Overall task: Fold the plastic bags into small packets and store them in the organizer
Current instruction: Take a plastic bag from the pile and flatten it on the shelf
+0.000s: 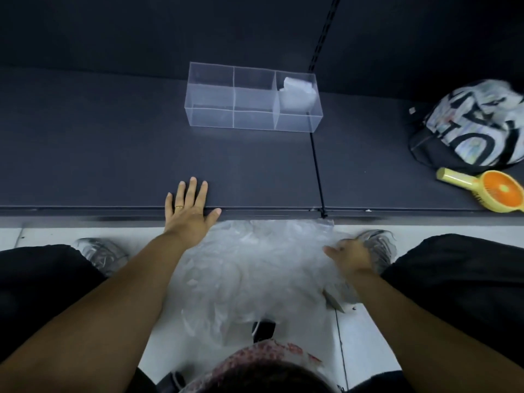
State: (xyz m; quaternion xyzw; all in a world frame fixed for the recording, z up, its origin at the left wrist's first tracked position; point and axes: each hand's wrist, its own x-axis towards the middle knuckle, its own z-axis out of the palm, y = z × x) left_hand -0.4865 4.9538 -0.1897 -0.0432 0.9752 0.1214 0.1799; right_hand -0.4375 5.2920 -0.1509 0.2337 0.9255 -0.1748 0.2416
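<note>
A clear plastic organizer [243,114] with several compartments stands on the dark shelf. Its back right compartment holds a folded white plastic packet [297,92]. A large crumpled clear plastic bag [255,268] lies on the white floor between my knees, just below the shelf edge. My left hand [190,211] lies flat with fingers spread on the shelf's front edge, at the bag's upper left corner. My right hand [350,255] rests on the bag's right side with fingers curled into the plastic; the grip is blurred.
The dark shelf [113,154] spans the view, with a vertical black divider line [316,168] right of centre. A patterned cap [476,123] and a yellow-orange handheld fan [493,194] lie at the right. My shoes and dark-trousered knees flank the bag.
</note>
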